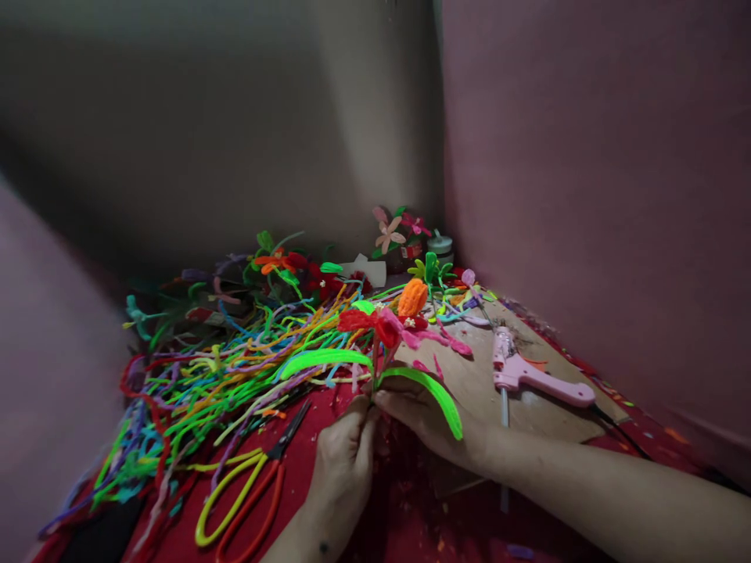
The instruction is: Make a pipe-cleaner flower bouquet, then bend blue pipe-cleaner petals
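My left hand [343, 461] and my right hand [431, 422] meet low in the middle, fingers pinched together on the stem of a pipe-cleaner flower [381, 328]. The flower has a red bloom on top and two bright green leaves [320, 360] curving out left and right. Its stem stands roughly upright between my fingertips. A small orange pipe-cleaner shape [412, 297] lies just behind the bloom.
A big tangle of coloured pipe cleaners [223, 367] covers the left of the red cloth. Scissors with yellow and orange handles [246, 485] lie near my left hand. A pink glue gun [531, 375] rests on a cardboard sheet [486, 391] at right. Finished flowers [393, 231] stand by the wall corner.
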A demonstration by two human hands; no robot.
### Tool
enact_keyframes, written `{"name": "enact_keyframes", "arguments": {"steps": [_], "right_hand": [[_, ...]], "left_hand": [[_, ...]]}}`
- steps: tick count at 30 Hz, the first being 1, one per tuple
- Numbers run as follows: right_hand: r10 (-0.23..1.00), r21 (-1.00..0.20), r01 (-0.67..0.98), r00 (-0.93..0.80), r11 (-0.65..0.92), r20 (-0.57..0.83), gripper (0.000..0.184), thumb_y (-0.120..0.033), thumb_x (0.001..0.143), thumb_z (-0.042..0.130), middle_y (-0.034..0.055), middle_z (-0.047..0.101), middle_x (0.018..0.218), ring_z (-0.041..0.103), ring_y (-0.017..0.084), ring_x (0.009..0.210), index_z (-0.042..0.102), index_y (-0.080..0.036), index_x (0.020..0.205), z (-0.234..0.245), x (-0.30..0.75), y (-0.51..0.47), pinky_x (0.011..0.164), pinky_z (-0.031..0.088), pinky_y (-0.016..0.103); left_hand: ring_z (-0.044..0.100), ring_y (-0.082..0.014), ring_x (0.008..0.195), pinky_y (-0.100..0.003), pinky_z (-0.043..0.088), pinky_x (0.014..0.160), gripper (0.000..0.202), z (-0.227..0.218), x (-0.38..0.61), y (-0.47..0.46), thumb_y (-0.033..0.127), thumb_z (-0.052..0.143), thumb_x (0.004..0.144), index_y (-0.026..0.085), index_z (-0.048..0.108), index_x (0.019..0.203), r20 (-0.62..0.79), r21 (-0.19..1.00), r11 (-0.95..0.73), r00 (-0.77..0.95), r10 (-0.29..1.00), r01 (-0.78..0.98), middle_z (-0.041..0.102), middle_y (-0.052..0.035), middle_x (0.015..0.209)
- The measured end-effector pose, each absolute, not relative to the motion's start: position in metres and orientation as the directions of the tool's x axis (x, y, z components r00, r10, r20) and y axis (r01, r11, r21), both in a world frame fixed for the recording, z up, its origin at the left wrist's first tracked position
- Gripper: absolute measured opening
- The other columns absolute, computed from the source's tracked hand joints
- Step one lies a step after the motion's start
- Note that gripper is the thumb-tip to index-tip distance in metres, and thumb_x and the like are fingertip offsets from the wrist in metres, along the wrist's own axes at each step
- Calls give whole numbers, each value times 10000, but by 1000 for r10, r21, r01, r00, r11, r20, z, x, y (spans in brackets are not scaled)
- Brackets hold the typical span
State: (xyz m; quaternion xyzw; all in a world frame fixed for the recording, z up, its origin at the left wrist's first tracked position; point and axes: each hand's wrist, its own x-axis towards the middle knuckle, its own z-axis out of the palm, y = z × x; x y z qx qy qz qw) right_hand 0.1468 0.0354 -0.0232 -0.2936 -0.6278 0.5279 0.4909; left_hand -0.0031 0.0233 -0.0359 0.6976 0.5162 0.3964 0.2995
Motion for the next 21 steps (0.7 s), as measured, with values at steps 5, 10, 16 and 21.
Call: {"name": "enact_keyframes", "arguments": {"steps": [5,10,16,21], "right_hand": [[880,-958,-276,-430,82,200,290,-455,844,517,-43,486,487,499,104,406,639,-197,899,-14,147,33,385,386,201],[855,-941,-337,-487,5,179,373,-496,836,511,-34,517,503,530,109,401,650,-164,933,-11,148,33,400,401,207],[896,-967,-245,-410,72,171,272,-408,774,632,-6,595,649,575,121,666,702,-160,862,-7,156,36,708,463,247],[760,-923,-384,-609,-30,228,232,-315,793,623,16,654,826,594,126,769,697,-176,965,-15,159,38,829,444,284]], "left_hand": [[556,-134,467,-223,414,512,271,-20,5,19,353,502,842,183,596,653,63,964,-123,244,968,237,592,7,487],[506,-86,373,-198,383,454,308,-15,8,22,374,579,815,128,615,633,-104,982,159,400,911,-106,607,-18,491],[335,-26,252,-169,394,349,225,-29,3,26,311,580,829,118,652,740,-39,764,440,648,761,-472,547,22,427],[245,-11,199,-167,399,298,165,-28,1,18,227,511,864,142,648,832,118,652,538,772,624,-534,571,42,467]]}}
